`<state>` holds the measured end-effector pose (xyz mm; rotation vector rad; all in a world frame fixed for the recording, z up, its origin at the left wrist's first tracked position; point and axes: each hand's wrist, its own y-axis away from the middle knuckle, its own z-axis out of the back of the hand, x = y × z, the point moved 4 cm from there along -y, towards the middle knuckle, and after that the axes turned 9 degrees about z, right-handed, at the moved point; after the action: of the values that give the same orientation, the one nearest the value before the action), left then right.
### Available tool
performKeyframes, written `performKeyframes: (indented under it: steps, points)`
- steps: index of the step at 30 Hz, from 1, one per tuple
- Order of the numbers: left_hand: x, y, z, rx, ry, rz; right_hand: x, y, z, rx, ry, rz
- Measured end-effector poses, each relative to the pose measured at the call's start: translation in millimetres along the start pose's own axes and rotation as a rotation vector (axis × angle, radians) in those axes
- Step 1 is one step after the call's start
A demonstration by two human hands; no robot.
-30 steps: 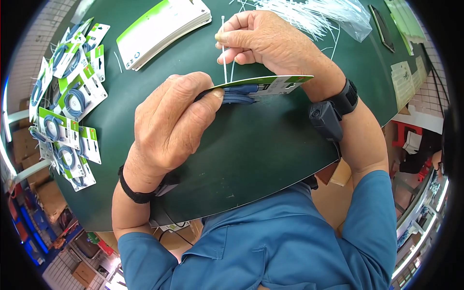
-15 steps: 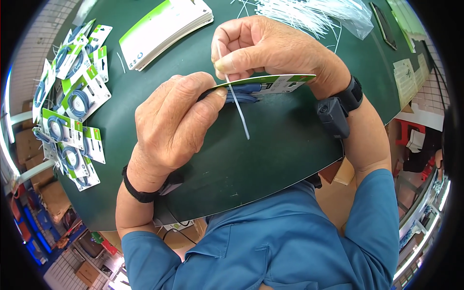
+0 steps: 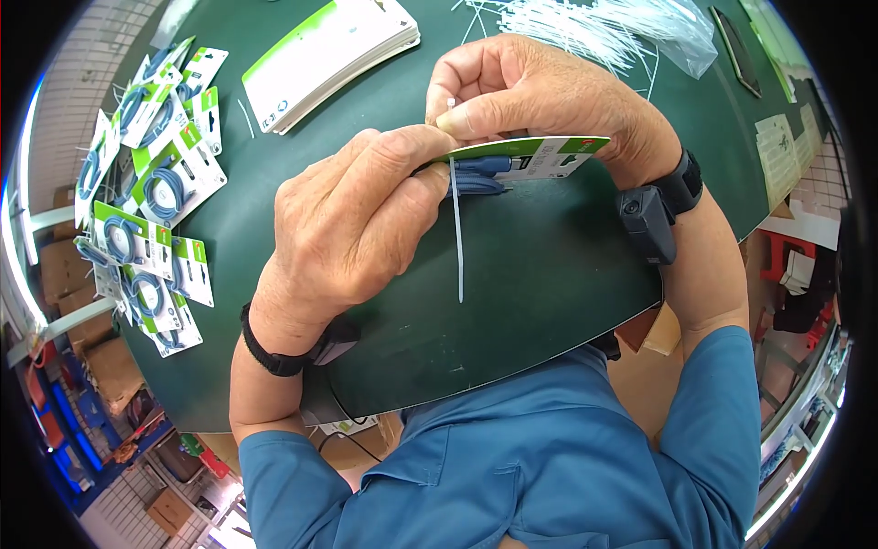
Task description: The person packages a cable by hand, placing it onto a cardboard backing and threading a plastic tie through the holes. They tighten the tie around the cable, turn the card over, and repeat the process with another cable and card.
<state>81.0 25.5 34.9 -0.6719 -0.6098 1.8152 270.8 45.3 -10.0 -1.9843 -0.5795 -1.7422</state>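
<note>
My left hand (image 3: 352, 220) is closed on a green and white backing card (image 3: 572, 151), held nearly edge-on above the table. A coiled grey-blue cable (image 3: 483, 166) lies against the card's near side, partly hidden by my left fingers. A thin white cable tie (image 3: 459, 252) hangs down across the cable on that side. Behind the card, my right hand (image 3: 549, 101) is closed, thumb and fingertips pinching the tie by its small square head, which shows just above the thumb.
Carded cables (image 3: 151, 197) lie in a heap at the left. A stack of flat cards (image 3: 334, 55) sits at the far side, with loose white ties (image 3: 572, 32) and a clear bag (image 3: 686, 41) to its right. A dark phone-like slab (image 3: 736, 50) lies at the far right.
More of the cable tie now hangs below the card, and it has swung from slanting to nearly upright. My right fingertips have come down closer to the card's edge.
</note>
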Motion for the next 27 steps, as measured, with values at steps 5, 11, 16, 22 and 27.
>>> performKeyframes:
  steps: [5,11,16,22,27]
  points:
    - [2,0,5,-0.009,0.042,0.008,4,-4,-8,0.033,-0.012,0.024]
    - [2,2,17,0.035,0.141,0.086,3,-6,-22,0.023,-0.075,-0.063]
    - [7,8,24,0.014,0.214,0.153,4,-12,-26,0.050,0.007,-0.098]
    - [24,24,29,0.113,0.377,0.498,25,-4,10,-0.340,0.233,0.071]
    - [40,40,24,0.198,0.492,0.704,48,-10,-36,-0.239,0.699,0.382]
